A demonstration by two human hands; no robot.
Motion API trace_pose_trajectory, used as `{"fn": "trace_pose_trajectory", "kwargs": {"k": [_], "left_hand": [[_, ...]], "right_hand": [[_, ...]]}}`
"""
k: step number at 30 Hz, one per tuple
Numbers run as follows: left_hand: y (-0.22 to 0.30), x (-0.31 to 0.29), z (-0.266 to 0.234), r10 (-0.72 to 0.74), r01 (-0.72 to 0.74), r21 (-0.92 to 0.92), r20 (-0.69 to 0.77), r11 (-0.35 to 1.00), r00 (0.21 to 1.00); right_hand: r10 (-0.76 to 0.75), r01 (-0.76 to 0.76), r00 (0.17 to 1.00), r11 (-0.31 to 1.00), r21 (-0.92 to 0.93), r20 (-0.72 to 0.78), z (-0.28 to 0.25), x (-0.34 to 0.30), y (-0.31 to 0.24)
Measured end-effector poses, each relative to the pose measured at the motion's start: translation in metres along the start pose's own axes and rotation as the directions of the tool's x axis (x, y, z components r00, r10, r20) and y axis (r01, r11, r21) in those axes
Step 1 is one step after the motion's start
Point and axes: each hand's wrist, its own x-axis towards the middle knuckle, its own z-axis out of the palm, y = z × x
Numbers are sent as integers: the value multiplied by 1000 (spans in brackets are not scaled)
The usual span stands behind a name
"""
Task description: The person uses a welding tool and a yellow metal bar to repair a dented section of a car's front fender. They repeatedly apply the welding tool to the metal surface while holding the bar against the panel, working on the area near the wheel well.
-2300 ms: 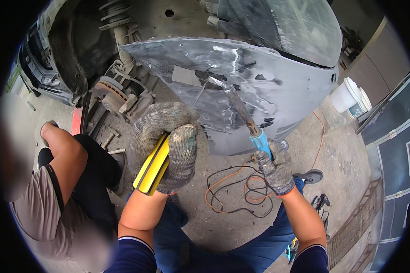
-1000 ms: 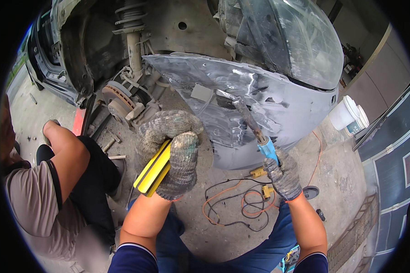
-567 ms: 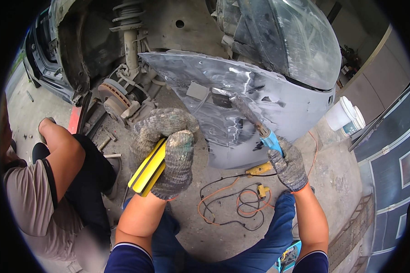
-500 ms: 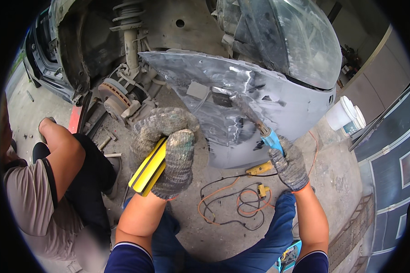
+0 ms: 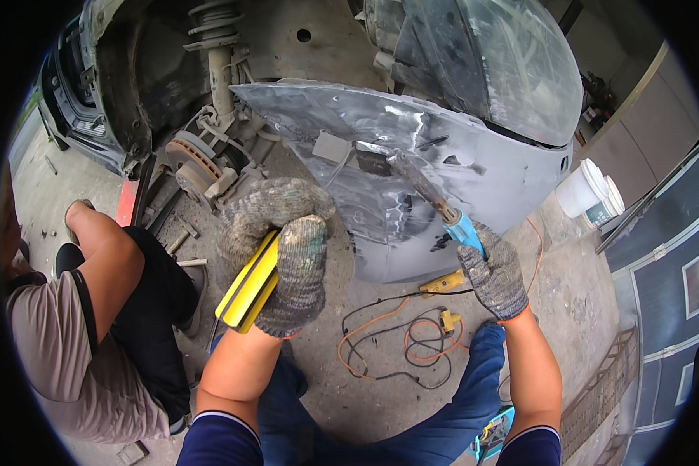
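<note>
A knitted grey work glove covers my left hand (image 5: 287,248), closed around a tool with a yellow-and-black handle (image 5: 248,283). Beyond the glove, a thin shank lines up with this handle and meets a small grey square plate (image 5: 332,146) over the panel; the join is hidden. My right hand (image 5: 495,276), gloved too, grips the blue handle (image 5: 464,229) of a tool like a large soldering iron. Its rusty metal shaft (image 5: 423,186) ends in a flat dark head (image 5: 373,159) against the grey car bumper (image 5: 512,179), whose surface is scuffed and patched.
At left another person's arm (image 5: 113,272) rests by their bent knees. A bare brake disc (image 5: 193,161) and a strut stand behind. Cords (image 5: 396,373) with yellow connectors (image 5: 446,320) lie between my legs. White buckets (image 5: 582,190) stand at right, near a grey-blue door (image 5: 668,287).
The scene has shifted slightly up and left in the view. Both hands keep their grips, and the dark head stays at nearly the same spot on the bumper.
</note>
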Motion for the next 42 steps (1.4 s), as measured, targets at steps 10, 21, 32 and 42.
{"fn": "trace_pose_trajectory", "kwargs": {"k": [10, 21, 32, 42], "left_hand": [[4, 2, 1, -17, 17, -10, 26, 1000, 1000], [2, -1, -1, 11, -10, -26, 16, 1000, 1000], [3, 2, 0, -11, 10, 37, 34, 999, 999], [7, 0, -2, -45, 42, 67, 49, 997, 998]], "right_hand": [[-53, 54, 997, 998, 15, -62, 4, -3, -4], [-33, 37, 997, 997, 62, -68, 10, -5, 0], [-80, 79, 993, 997, -16, -85, 9, -5, 5], [-59, 62, 994, 998, 31, -88, 9, -8, 0]]}}
